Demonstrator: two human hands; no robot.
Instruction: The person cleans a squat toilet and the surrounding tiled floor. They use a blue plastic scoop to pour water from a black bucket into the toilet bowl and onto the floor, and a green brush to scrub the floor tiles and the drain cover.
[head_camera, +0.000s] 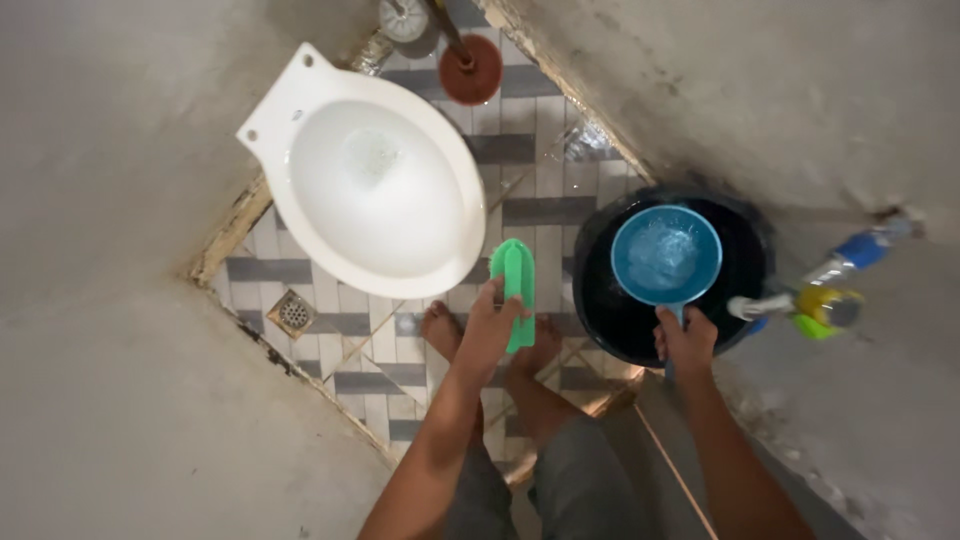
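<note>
Two hands are at work, one thing in each. The left hand (490, 325) has its fingers wrapped around one green brush (517, 290), which points away from the person and sits just off the front rim of the toilet (300, 90), above the tiled floor (520, 150). The right hand (686, 340) is closed on the handle of one blue dipper (666, 255); its round bowl holds water and hangs over the mouth of one black bucket (600, 300), which stands to the right of the toilet against the wall (780, 90).

One white toilet fills the upper left of the floor, its bowl wet and open to view. Two bare feet (440, 328) stand on the tiles between toilet and bucket, partly hidden by the left forearm and the brush. One square drain (293, 312) is set into the floor at the left, near the toilet's side. One plunger (470, 68) with a reddish-brown cup stands behind the toilet, and beside it is one round grey thing, too cut off to tell what it is. One tap (762, 305) reaches from the right wall over the bucket's edge, with a blue-and-yellow fitting (840, 290) behind it.
</note>
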